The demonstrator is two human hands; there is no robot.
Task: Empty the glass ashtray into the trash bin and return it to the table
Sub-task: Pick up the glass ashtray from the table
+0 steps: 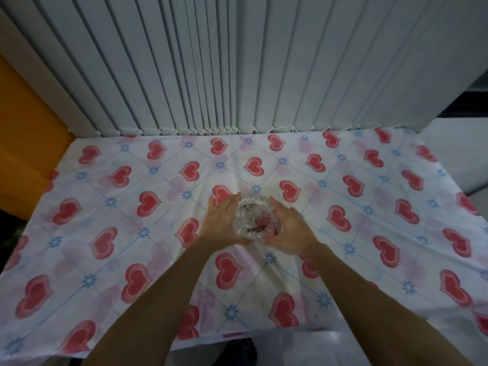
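Note:
A clear cut-glass ashtray point(253, 217) with dark ash and bits inside sits at the middle of the table point(105, 196), which is covered by a white cloth with red hearts. My left hand point(224, 223) cups its left side, fingers stretched along the rim. On the other side, my right hand point(289, 228) wraps the right edge. Both hands touch the glass. Whether the ashtray rests on the cloth or is lifted off it, I cannot tell. No trash bin shows in this view.
Grey vertical blinds point(237, 75) hang along the table's far edge. An orange panel point(23, 143) stands at the left. A pale floor point(456, 149) shows at the right, beyond the table's corner. A dark gap lies under the near edge.

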